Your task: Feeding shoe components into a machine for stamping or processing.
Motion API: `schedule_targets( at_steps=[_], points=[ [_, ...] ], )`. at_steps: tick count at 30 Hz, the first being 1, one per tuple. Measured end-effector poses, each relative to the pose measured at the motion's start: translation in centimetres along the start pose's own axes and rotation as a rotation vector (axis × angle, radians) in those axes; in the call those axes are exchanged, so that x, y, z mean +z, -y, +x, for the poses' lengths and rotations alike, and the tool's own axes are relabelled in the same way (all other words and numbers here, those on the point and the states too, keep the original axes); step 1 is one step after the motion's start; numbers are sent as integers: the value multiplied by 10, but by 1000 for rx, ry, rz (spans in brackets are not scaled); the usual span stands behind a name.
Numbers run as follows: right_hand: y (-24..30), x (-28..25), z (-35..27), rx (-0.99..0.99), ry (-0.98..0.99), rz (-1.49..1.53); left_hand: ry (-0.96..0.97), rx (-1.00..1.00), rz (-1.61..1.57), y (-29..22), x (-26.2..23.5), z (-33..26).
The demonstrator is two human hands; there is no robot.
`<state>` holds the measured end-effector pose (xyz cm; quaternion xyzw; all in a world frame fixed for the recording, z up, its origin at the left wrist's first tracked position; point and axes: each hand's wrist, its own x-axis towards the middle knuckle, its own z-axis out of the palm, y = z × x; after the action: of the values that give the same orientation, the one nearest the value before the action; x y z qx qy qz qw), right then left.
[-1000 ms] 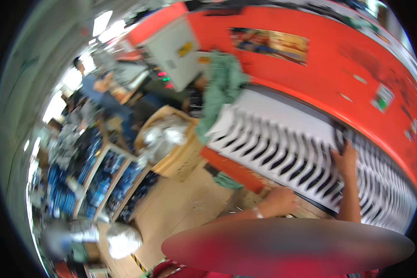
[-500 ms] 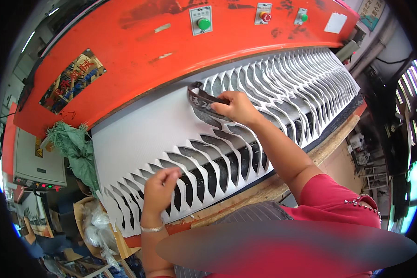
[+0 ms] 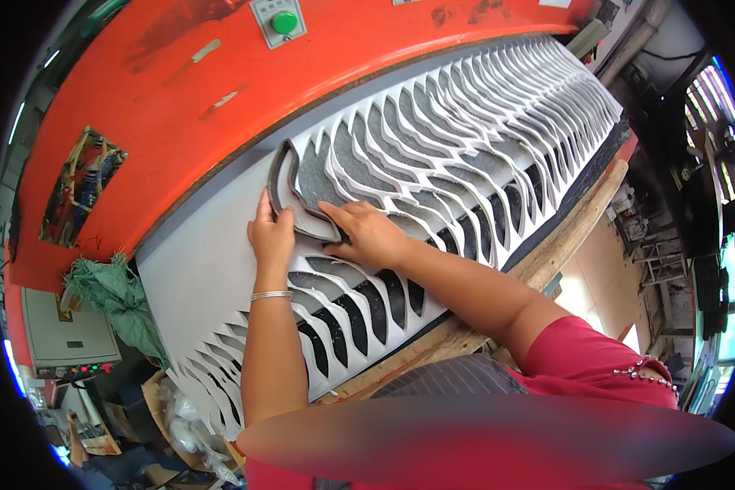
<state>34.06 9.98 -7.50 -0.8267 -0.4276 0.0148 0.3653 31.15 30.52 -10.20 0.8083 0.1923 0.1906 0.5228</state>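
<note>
A curved, dark-walled cutting die stands on a white sheet, just left of a long run of leaf-shaped cut-outs. My left hand is closed on the die's near left side, thumb and fingers at its wall. From the right, my right hand grips the near right end of the die, with some fingertips hidden behind the wall. Through the die's open middle the white sheet shows. Narrow white strips separate the openings, with grey and black surfaces visible beneath.
An orange machine beam with a green button spans the far side. A wooden edge runs along the near side. At the left are a green woven sack, a grey control box and a carton with clear plastic.
The die has come down from my right hand onto the sheet, further left. My left hand has moved up from the near cut-outs to hold it too. The view has shifted.
</note>
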Motion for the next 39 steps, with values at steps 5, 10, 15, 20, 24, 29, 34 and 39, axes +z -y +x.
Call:
schedule_targets(
  at_steps=[5,10,15,20,24,29,34,39],
  points=[
    [-3,4,5,17,-35,14,40,-37,-256,-20,0,-6],
    [-7,1,7,-63,-56,-32,76,-62,-336,-38,3,-8],
    [-5,3,8,-61,-74,-45,72,-62,-308,-44,3,-7],
    [-4,-1,11,-43,-45,-24,77,-25,-252,-38,4,-3],
    [5,-16,7,46,37,74,8,-3,-268,-33,-1,-9],
    [-21,-118,5,13,-433,427,-317,107,-101,-84,-4,-29],
    [-121,-313,44,-20,-1352,53,172,321,-255,-208,40,-30],
    [-156,-400,45,298,-1450,73,184,484,233,-292,56,-20]
  ],
)
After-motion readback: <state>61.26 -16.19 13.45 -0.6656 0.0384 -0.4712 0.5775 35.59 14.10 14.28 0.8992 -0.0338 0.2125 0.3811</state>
